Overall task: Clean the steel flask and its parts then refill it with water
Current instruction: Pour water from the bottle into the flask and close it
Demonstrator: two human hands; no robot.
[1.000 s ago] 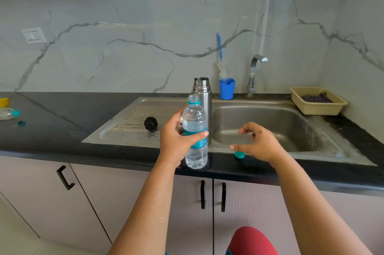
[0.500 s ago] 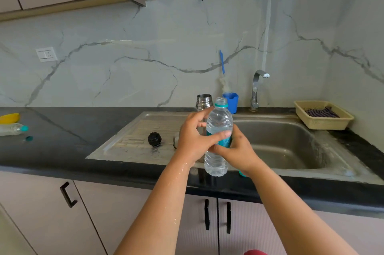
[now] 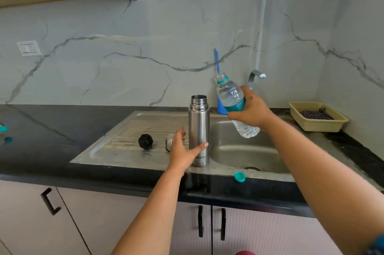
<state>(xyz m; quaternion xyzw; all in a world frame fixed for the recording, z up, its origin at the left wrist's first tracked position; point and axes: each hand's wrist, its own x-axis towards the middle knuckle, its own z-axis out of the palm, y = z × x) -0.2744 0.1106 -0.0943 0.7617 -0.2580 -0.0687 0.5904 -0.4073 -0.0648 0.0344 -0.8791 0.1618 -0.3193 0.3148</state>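
Right hand [image 3: 252, 109] grips the uncapped water bottle [image 3: 232, 100], tilted, up-right of the upright flask [image 3: 198, 130]; open left hand [image 3: 182, 148] reaches its base.

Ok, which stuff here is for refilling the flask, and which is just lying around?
For the job:
steel flask
water bottle
teal bottle cap
black stopper
steel cup lid

Lying about:
beige basket
blue cup
blue-handled brush

"MILTON" – partly hidden – low on the steel flask [image 3: 198, 130], bottle label unreadable
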